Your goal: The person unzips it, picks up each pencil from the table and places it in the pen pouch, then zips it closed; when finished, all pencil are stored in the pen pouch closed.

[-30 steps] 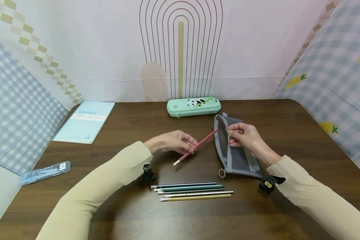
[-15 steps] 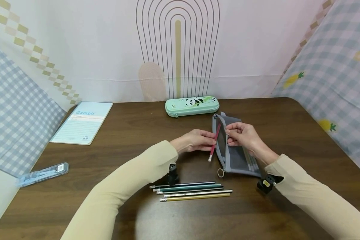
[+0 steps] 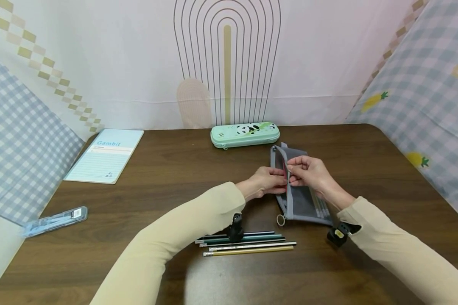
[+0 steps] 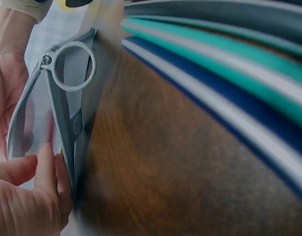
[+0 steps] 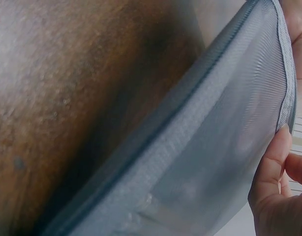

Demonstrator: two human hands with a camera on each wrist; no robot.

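Note:
My left hand (image 3: 266,183) is at the mouth of a grey mesh zip pouch (image 3: 300,205), its fingertips inside the opening. They pinch a pink pencil (image 3: 285,168), now mostly hidden behind the pouch's front side; a short pink stretch shows in the left wrist view. With thumb and fingers my right hand (image 3: 310,173) grips the pouch's near zip edge (image 5: 284,98) and holds the mouth apart. A ring-shaped zip pull (image 4: 75,66) hangs at the pouch's front corner. Through the mesh, pale pencil-like shapes (image 3: 319,205) show inside.
Several pencils, among them a gold pencil (image 3: 252,251), lie side by side below the left forearm. A mint panda pencil case (image 3: 245,137) stands at the back. At left are a notebook (image 3: 104,156) and a clear blue packet (image 3: 57,221).
My left hand has moved right with the pink pencil, turning it lengthwise with the pouch mouth and bringing it inside. The right hand has kept its grip on the pouch edge.

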